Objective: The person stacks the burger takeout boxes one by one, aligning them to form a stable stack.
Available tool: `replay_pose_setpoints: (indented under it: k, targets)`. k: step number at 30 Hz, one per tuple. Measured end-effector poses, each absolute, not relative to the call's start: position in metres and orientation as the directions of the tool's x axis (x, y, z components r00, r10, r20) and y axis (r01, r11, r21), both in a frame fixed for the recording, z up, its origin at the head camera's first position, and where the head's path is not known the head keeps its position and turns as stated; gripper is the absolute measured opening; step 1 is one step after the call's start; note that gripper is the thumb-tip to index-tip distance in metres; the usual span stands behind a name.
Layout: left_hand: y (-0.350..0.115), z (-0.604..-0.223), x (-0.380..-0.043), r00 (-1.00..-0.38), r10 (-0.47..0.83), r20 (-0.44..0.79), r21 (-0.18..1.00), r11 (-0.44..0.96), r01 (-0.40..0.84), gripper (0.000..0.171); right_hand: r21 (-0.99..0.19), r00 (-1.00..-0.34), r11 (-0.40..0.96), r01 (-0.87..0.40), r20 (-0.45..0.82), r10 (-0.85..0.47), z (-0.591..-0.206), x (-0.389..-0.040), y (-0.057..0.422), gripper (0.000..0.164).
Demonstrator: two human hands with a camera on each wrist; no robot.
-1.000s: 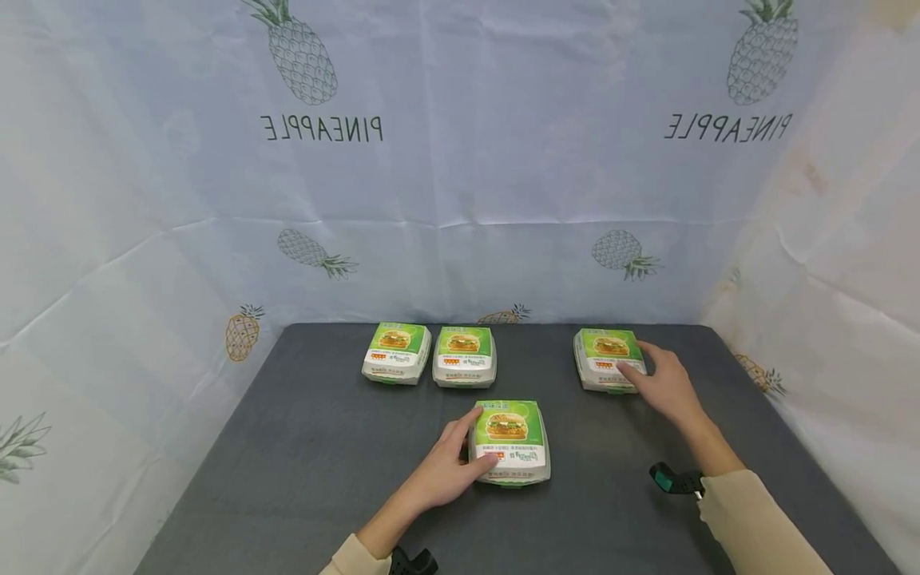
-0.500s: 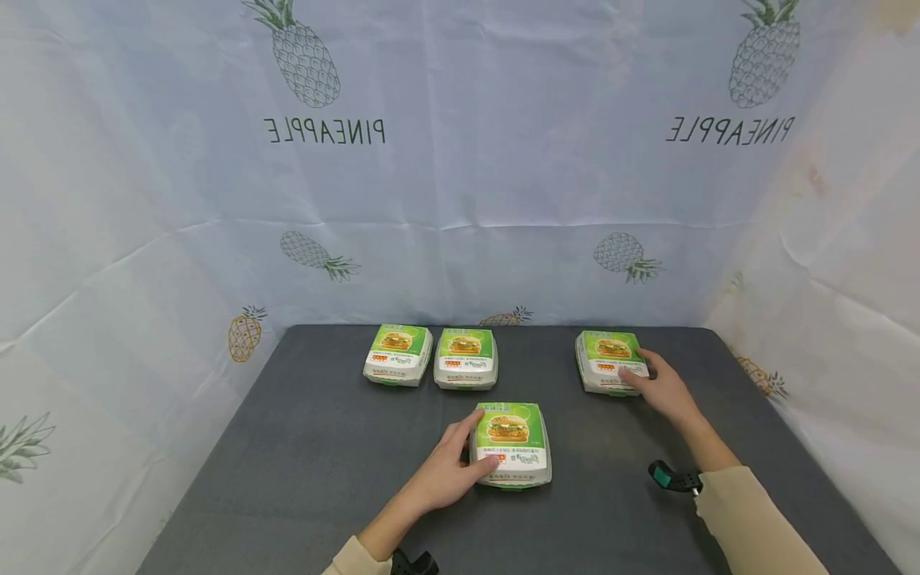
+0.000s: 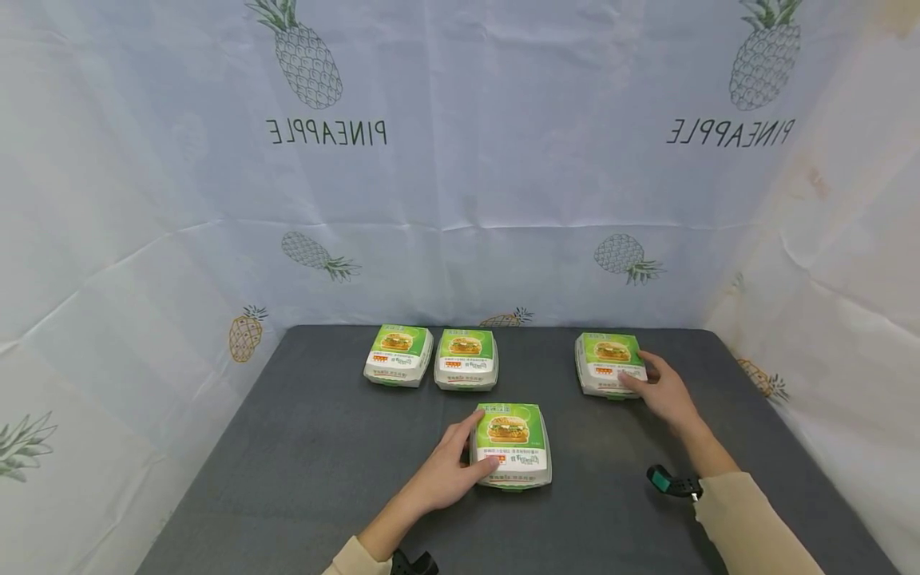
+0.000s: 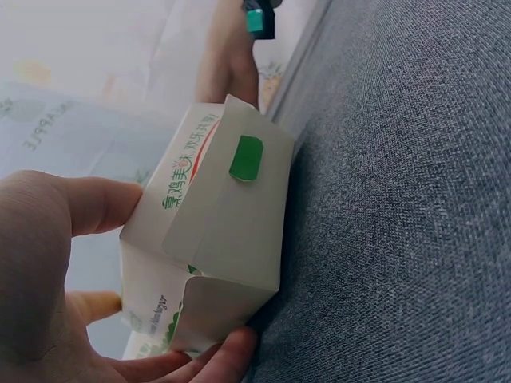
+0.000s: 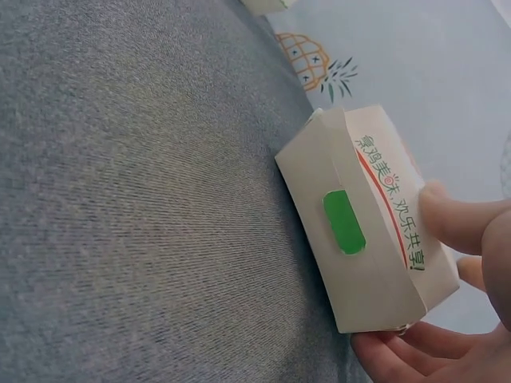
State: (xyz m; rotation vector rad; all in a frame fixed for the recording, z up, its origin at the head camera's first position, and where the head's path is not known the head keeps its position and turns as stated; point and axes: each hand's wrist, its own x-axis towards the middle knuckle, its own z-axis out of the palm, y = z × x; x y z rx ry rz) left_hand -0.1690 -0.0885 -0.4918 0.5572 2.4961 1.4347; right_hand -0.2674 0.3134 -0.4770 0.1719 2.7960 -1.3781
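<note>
On the dark grey table, four-cornered paper burger boxes with green-and-white lids carry a burger picture. My left hand (image 3: 446, 471) holds the nearest burger box (image 3: 510, 445) by its left side. In the left wrist view, the thumb lies on its lid and the fingers (image 4: 231, 359) bend round the side near the base. Farther back at the right, my right hand (image 3: 664, 391) grips another burger box (image 3: 602, 363) by its right side. In the right wrist view, the thumb presses on the lid and the fingers (image 5: 383, 359) curl at its lower corner. Both boxes sit upright, closed.
Two more closed burger boxes, one at the far left (image 3: 397, 355) and one beside it (image 3: 465, 359), stand near the back edge of the table (image 3: 345, 463). A white pineapple-print cloth (image 3: 460, 176) hangs behind and along both sides.
The right hand and its burger box have shifted very slightly toward me. The left hand and its box stay in place; the head view drifts a little.
</note>
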Motion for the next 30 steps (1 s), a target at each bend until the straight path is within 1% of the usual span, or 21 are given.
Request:
replay_pose_setpoints:
  k: [5,15,30]
  targets:
    - [-0.088,-0.492,-0.169,-0.908,0.42,0.006,0.862,0.458,0.217,0.078,-0.793,-0.993,0.599,0.109,-0.065,0.095,-0.478,-0.263,0.312,0.091]
    - [-0.088,-0.494,-0.17,-0.909,0.417,0.002,0.858,0.467,0.216,0.078,-0.799,-0.995,0.593,0.096,-0.058,0.082,-0.474,-0.246,0.306,0.094]
    - [-0.089,-0.495,-0.172,-0.909,0.417,0.01,0.854,0.469,0.224,0.078,-0.811,-0.999,0.584,0.003,0.028,0.044,-0.454,-0.219,0.295,0.087]
